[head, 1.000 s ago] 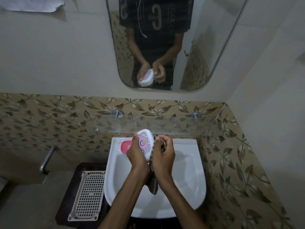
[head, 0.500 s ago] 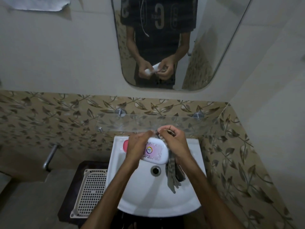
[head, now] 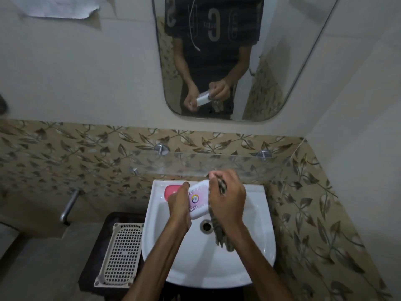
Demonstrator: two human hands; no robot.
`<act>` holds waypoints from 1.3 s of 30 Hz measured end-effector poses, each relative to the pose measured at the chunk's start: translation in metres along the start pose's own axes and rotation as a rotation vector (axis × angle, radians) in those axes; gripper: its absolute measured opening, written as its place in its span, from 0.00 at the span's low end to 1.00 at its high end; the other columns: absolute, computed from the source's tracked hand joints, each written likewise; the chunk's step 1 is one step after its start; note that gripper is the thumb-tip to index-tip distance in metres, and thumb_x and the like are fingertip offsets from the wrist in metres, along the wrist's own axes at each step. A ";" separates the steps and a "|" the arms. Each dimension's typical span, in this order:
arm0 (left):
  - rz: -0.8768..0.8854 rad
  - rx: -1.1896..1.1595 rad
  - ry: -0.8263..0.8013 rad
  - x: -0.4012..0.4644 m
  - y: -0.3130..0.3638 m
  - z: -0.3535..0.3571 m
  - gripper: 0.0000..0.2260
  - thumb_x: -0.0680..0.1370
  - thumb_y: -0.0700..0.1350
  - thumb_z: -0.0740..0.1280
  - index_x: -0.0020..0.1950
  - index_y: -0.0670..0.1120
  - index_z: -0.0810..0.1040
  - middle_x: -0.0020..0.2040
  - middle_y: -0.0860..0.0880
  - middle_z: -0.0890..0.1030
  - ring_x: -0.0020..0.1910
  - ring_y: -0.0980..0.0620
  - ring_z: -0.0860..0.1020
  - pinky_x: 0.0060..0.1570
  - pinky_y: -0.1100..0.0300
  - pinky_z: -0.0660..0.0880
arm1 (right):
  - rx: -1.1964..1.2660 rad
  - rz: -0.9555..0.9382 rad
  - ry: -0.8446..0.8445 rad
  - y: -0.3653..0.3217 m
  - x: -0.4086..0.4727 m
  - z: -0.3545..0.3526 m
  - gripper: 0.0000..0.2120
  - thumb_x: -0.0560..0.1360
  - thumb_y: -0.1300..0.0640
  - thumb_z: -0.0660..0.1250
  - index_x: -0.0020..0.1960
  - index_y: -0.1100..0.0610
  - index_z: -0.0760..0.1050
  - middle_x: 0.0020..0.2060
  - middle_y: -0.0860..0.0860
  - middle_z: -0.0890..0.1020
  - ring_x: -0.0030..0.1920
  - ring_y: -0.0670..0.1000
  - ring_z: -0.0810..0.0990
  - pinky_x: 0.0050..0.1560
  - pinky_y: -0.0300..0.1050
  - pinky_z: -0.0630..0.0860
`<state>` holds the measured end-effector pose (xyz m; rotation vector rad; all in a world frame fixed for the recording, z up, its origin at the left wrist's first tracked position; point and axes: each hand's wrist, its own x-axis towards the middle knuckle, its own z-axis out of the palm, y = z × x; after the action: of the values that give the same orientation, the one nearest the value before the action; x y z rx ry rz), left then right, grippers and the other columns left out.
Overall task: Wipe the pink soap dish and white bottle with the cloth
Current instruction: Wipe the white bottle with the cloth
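Over the white sink (head: 217,268) I hold a flat white container with a pink printed face (head: 197,199), tilted with its far end up. My left hand (head: 179,202) grips its left side. My right hand (head: 227,198) is closed on a dark patterned cloth (head: 222,237) and presses it against the container's right end. The cloth's loose tail hangs down past the drain (head: 206,226). A pink object (head: 170,190) lies on the sink's back left corner, partly hidden by my left hand. I cannot make out a separate white bottle.
A glass shelf (head: 238,164) juts from the leaf-patterned tiles just above my hands. The mirror (head: 282,61) above reflects my hands. A white perforated tray (head: 120,255) rests on a dark stand left of the sink. A metal pipe (head: 69,205) sticks out of the left wall.
The container has turned from upright to lying flat, then tilted. My right hand with the cloth has moved from its side onto its right end. The view shifted slightly.
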<state>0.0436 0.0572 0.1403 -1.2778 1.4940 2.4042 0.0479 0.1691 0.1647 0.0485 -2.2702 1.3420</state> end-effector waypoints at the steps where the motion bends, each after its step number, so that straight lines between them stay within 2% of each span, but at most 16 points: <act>1: 0.006 -0.006 0.006 0.000 0.002 0.001 0.12 0.81 0.48 0.67 0.42 0.43 0.79 0.26 0.49 0.82 0.22 0.52 0.81 0.24 0.62 0.77 | 0.031 0.106 -0.050 0.000 0.007 0.001 0.05 0.81 0.58 0.68 0.48 0.51 0.81 0.46 0.45 0.82 0.45 0.44 0.81 0.45 0.45 0.80; 3: 0.037 -0.005 0.040 0.003 0.008 0.004 0.12 0.80 0.47 0.68 0.39 0.43 0.77 0.30 0.45 0.82 0.25 0.49 0.81 0.29 0.60 0.77 | 0.047 0.206 -0.100 0.000 0.009 0.003 0.06 0.83 0.56 0.65 0.49 0.50 0.80 0.47 0.44 0.83 0.48 0.45 0.81 0.49 0.47 0.80; 5: 0.054 -0.034 0.096 0.003 0.011 0.006 0.11 0.80 0.46 0.69 0.40 0.42 0.77 0.38 0.41 0.82 0.30 0.46 0.81 0.36 0.56 0.78 | 0.000 0.161 -0.074 -0.005 0.000 0.007 0.08 0.85 0.55 0.61 0.53 0.51 0.79 0.48 0.45 0.83 0.47 0.44 0.80 0.47 0.42 0.77; 7: 0.029 -0.098 0.145 -0.002 0.006 0.008 0.10 0.80 0.47 0.69 0.46 0.39 0.79 0.41 0.40 0.83 0.33 0.44 0.81 0.36 0.56 0.79 | -0.052 0.094 0.007 -0.010 -0.013 0.012 0.12 0.85 0.54 0.57 0.56 0.53 0.79 0.50 0.46 0.83 0.48 0.44 0.80 0.45 0.39 0.74; 10: -0.060 -0.214 0.197 -0.011 -0.007 0.010 0.11 0.78 0.47 0.69 0.47 0.38 0.81 0.41 0.40 0.84 0.33 0.44 0.82 0.31 0.60 0.77 | -0.056 0.084 0.081 -0.012 -0.023 0.020 0.13 0.85 0.57 0.57 0.60 0.55 0.79 0.54 0.47 0.84 0.52 0.48 0.83 0.47 0.45 0.79; 14: -0.123 -0.293 0.241 -0.022 -0.016 0.013 0.11 0.79 0.48 0.67 0.43 0.40 0.80 0.40 0.42 0.84 0.34 0.46 0.83 0.30 0.61 0.75 | -0.054 0.078 0.058 -0.011 -0.033 0.023 0.13 0.86 0.61 0.59 0.68 0.56 0.76 0.65 0.49 0.81 0.62 0.51 0.83 0.53 0.49 0.82; 17: -0.172 -0.316 0.223 -0.026 -0.018 0.012 0.10 0.80 0.46 0.66 0.43 0.41 0.79 0.39 0.43 0.83 0.36 0.45 0.82 0.32 0.59 0.74 | -0.038 0.085 0.023 -0.007 -0.038 0.022 0.16 0.86 0.59 0.59 0.72 0.55 0.73 0.73 0.50 0.77 0.68 0.51 0.80 0.57 0.50 0.83; 19: -0.185 -0.329 0.228 -0.026 -0.020 0.011 0.10 0.80 0.46 0.65 0.43 0.41 0.79 0.38 0.43 0.82 0.36 0.45 0.81 0.31 0.59 0.74 | -0.043 0.077 0.001 -0.004 -0.044 0.019 0.18 0.86 0.55 0.57 0.75 0.53 0.71 0.77 0.49 0.73 0.69 0.50 0.80 0.55 0.48 0.83; 22: -0.189 -0.391 0.209 -0.022 -0.015 0.013 0.11 0.80 0.47 0.65 0.45 0.40 0.80 0.40 0.42 0.83 0.36 0.44 0.82 0.28 0.61 0.77 | -0.030 0.056 -0.063 0.001 -0.058 0.013 0.22 0.85 0.51 0.56 0.78 0.49 0.66 0.77 0.48 0.73 0.69 0.50 0.80 0.54 0.49 0.84; 25: -0.147 -0.429 0.187 -0.020 -0.010 0.018 0.12 0.79 0.50 0.67 0.45 0.41 0.81 0.40 0.43 0.86 0.33 0.44 0.84 0.26 0.57 0.80 | 0.023 0.118 -0.091 0.007 -0.045 0.007 0.19 0.87 0.53 0.55 0.77 0.49 0.68 0.67 0.48 0.81 0.60 0.49 0.84 0.52 0.52 0.84; 28: -0.085 -0.376 0.241 -0.025 -0.012 0.021 0.12 0.77 0.50 0.68 0.44 0.42 0.82 0.35 0.46 0.85 0.26 0.48 0.83 0.25 0.58 0.78 | 0.094 0.170 -0.025 0.009 -0.015 0.003 0.19 0.86 0.52 0.55 0.75 0.51 0.72 0.62 0.46 0.83 0.57 0.43 0.84 0.53 0.47 0.84; 32: -0.116 -0.349 0.215 -0.018 -0.009 0.021 0.13 0.79 0.48 0.66 0.49 0.38 0.81 0.43 0.41 0.86 0.35 0.43 0.84 0.27 0.60 0.78 | 0.125 -0.035 -0.044 0.007 -0.033 0.006 0.19 0.86 0.53 0.61 0.77 0.52 0.71 0.70 0.46 0.80 0.64 0.36 0.81 0.54 0.32 0.81; 34: -0.138 -0.360 0.148 -0.018 -0.008 0.022 0.15 0.80 0.47 0.64 0.56 0.36 0.81 0.50 0.39 0.85 0.41 0.40 0.84 0.33 0.56 0.81 | 0.112 -0.090 -0.086 0.015 -0.033 0.004 0.20 0.85 0.55 0.64 0.77 0.53 0.71 0.71 0.44 0.79 0.64 0.39 0.82 0.54 0.35 0.83; 36: -0.157 -0.346 0.047 -0.023 -0.008 0.022 0.17 0.82 0.48 0.60 0.62 0.38 0.80 0.59 0.37 0.84 0.54 0.37 0.83 0.54 0.46 0.81 | 0.120 -0.039 -0.147 0.019 -0.019 0.002 0.19 0.85 0.56 0.65 0.75 0.49 0.71 0.63 0.34 0.80 0.56 0.37 0.84 0.48 0.36 0.84; 37: -0.173 -0.308 -0.004 -0.026 -0.008 0.021 0.17 0.83 0.49 0.59 0.62 0.41 0.80 0.61 0.38 0.83 0.59 0.36 0.81 0.62 0.42 0.76 | 0.159 0.011 -0.170 0.019 -0.011 0.000 0.19 0.84 0.56 0.66 0.74 0.47 0.71 0.59 0.29 0.80 0.55 0.35 0.83 0.48 0.33 0.82; 39: -0.182 -0.240 -0.125 -0.024 -0.011 0.017 0.16 0.84 0.50 0.57 0.57 0.44 0.81 0.55 0.41 0.84 0.56 0.39 0.82 0.65 0.43 0.75 | 0.292 0.098 -0.189 0.021 0.000 -0.004 0.18 0.83 0.58 0.69 0.70 0.46 0.74 0.58 0.28 0.81 0.57 0.35 0.82 0.51 0.29 0.79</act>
<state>0.0539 0.0849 0.1517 -1.2146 1.0348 2.5453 0.0435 0.1834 0.1489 0.1723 -2.2319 1.7800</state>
